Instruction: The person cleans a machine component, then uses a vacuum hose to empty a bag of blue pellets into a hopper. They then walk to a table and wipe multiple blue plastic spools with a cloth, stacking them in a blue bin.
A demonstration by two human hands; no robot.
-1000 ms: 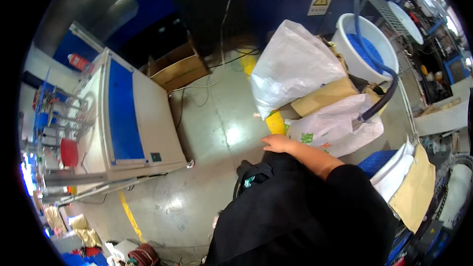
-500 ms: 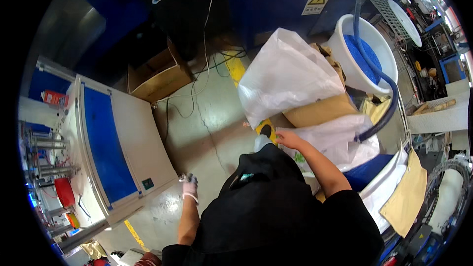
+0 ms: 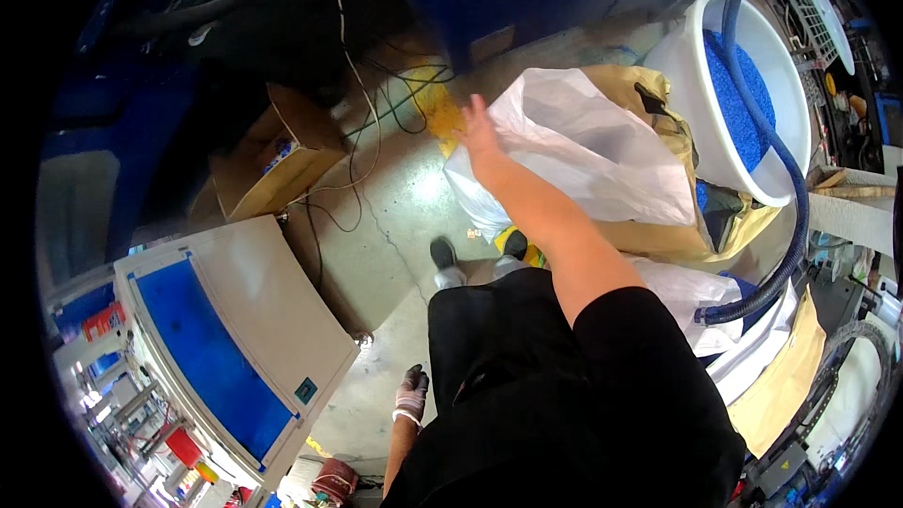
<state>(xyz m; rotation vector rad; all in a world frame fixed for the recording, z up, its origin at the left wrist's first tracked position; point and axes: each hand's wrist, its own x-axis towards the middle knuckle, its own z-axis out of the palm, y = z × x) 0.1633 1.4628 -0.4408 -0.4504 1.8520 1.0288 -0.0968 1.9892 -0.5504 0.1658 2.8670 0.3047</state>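
My right hand (image 3: 478, 132) reaches forward with its fingers spread and lies flat against the left edge of a large white plastic bag (image 3: 593, 155). The bag rests on a brown paper sack (image 3: 663, 94). My left hand (image 3: 411, 393), in a light glove with dark fingertips, hangs at my side above the concrete floor and holds nothing. Behind the bag stands a white bucket (image 3: 691, 75) filled with blue pellets (image 3: 738, 94). A thick blue hose (image 3: 795, 226) runs into it.
A white cabinet with a blue panel (image 3: 235, 339) stands at my left. An open cardboard box (image 3: 273, 160) sits beyond it, with loose cables (image 3: 362, 122) trailing over the floor. More white and brown sacks (image 3: 781, 386) lie at my right. My shoe (image 3: 444, 259) is on the concrete.
My right hand has moved up from the lower edge of the white bag to its far left side. The view has closed in on the bag and bucket.
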